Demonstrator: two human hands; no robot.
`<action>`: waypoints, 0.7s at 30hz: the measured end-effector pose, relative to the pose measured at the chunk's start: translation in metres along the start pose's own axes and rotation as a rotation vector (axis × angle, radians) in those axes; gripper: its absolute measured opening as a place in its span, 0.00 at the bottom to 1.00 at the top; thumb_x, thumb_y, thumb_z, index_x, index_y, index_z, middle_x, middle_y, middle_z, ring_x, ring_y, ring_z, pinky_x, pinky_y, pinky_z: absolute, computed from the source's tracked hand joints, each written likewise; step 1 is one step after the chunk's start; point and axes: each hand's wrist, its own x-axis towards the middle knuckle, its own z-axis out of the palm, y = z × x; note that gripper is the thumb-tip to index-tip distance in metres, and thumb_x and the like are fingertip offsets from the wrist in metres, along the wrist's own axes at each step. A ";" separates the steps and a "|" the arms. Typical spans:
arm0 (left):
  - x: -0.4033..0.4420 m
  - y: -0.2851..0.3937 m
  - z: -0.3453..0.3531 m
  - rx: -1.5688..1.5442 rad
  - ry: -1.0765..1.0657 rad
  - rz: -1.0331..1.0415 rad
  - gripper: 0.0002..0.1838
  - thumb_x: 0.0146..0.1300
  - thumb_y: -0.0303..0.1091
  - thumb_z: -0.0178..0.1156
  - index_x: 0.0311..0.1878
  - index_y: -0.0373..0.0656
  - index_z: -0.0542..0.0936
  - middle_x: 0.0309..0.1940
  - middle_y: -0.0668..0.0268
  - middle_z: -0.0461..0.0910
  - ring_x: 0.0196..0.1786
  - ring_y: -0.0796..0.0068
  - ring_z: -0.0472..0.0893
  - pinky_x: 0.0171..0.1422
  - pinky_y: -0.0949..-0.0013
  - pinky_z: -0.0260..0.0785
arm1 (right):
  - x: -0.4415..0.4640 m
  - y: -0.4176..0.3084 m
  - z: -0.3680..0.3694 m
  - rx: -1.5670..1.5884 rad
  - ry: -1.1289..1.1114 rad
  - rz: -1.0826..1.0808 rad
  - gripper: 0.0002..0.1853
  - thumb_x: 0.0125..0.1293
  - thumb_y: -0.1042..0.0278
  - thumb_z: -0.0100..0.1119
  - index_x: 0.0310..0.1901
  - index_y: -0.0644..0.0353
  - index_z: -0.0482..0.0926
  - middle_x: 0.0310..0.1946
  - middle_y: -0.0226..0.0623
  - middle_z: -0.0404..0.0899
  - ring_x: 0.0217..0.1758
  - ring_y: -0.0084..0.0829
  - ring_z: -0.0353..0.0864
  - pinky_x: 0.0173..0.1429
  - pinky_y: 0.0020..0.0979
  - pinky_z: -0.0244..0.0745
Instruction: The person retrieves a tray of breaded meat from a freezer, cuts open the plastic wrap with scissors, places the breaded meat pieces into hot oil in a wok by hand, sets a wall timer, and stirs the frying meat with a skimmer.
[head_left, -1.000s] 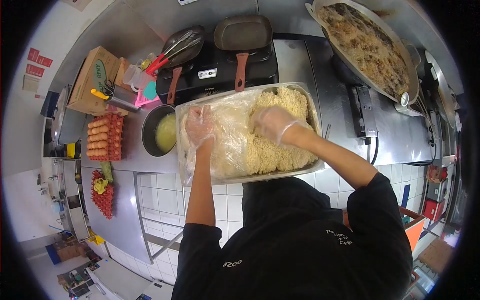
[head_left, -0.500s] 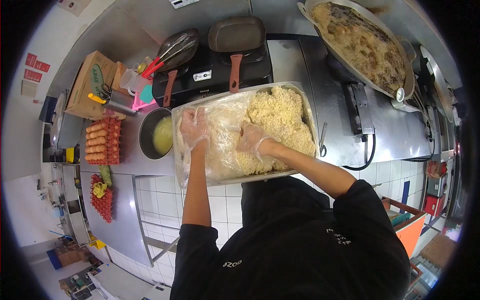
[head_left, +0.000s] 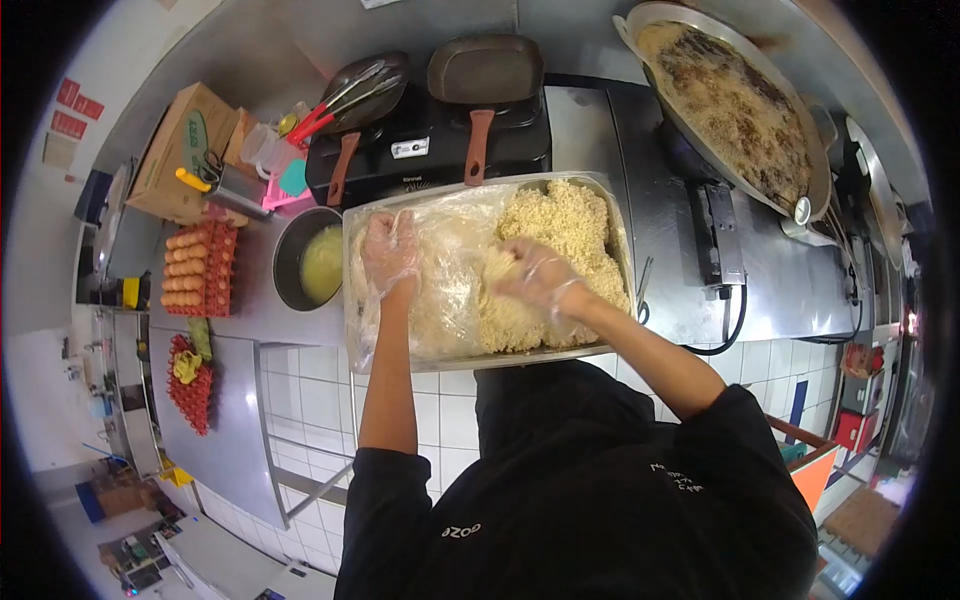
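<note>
A large metal tray (head_left: 490,362) holds crumb-coated pieces (head_left: 560,215) on its right side. Clear plastic sheet (head_left: 440,300) covers pale, floury contents on the left side. My left hand (head_left: 391,258), in a clear plastic glove, is at the tray's upper left on the plastic. Its fingers are curled, and what they hold is hidden. Over the middle of the tray, my gloved right hand (head_left: 545,280) is slightly blurred. Its fingers close on a pale crumb-coated piece (head_left: 499,266), whose outline is smeared by motion.
Left of the tray stands a pot (head_left: 292,262) of yellowish liquid, beside stacked eggs (head_left: 190,270). Behind are a stove (head_left: 400,165), two pans and red-handled tongs (head_left: 325,110). A large wok of bubbling oil (head_left: 735,100) stands at the back right. Scissors (head_left: 643,290) lie right of the tray.
My right hand has lifted from the plastic's edge and shifted right over the crumbed pieces, with a pale piece now showing at its fingers. My left hand has stayed nearly still.
</note>
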 end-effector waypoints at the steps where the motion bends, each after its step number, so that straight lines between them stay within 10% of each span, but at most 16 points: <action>1: -0.001 0.003 -0.002 0.031 0.012 0.039 0.20 0.69 0.45 0.73 0.38 0.39 0.76 0.29 0.56 0.76 0.33 0.57 0.74 0.43 0.56 0.71 | -0.002 -0.001 -0.013 0.097 0.033 -0.003 0.42 0.59 0.62 0.83 0.71 0.75 0.73 0.51 0.52 0.88 0.55 0.39 0.88 0.67 0.35 0.80; 5: -0.001 0.000 0.000 0.000 0.031 0.077 0.20 0.69 0.45 0.73 0.38 0.39 0.76 0.29 0.56 0.77 0.32 0.55 0.75 0.43 0.55 0.71 | 0.001 -0.025 -0.073 -0.071 -0.090 0.155 0.44 0.59 0.56 0.82 0.71 0.74 0.74 0.55 0.56 0.88 0.60 0.43 0.87 0.70 0.37 0.78; 7: -0.002 0.002 0.001 0.001 0.013 0.030 0.19 0.69 0.46 0.73 0.39 0.41 0.76 0.28 0.56 0.77 0.32 0.53 0.76 0.43 0.53 0.71 | 0.005 -0.022 -0.077 -0.659 -0.045 0.122 0.43 0.56 0.43 0.78 0.66 0.69 0.80 0.57 0.57 0.86 0.63 0.52 0.85 0.71 0.42 0.78; 21: -0.003 0.004 -0.002 -0.032 -0.016 0.024 0.18 0.71 0.43 0.72 0.39 0.42 0.75 0.27 0.56 0.76 0.30 0.55 0.75 0.42 0.54 0.71 | 0.010 -0.004 -0.075 -0.462 -0.044 0.014 0.44 0.53 0.45 0.82 0.65 0.71 0.82 0.50 0.58 0.88 0.58 0.51 0.88 0.68 0.39 0.79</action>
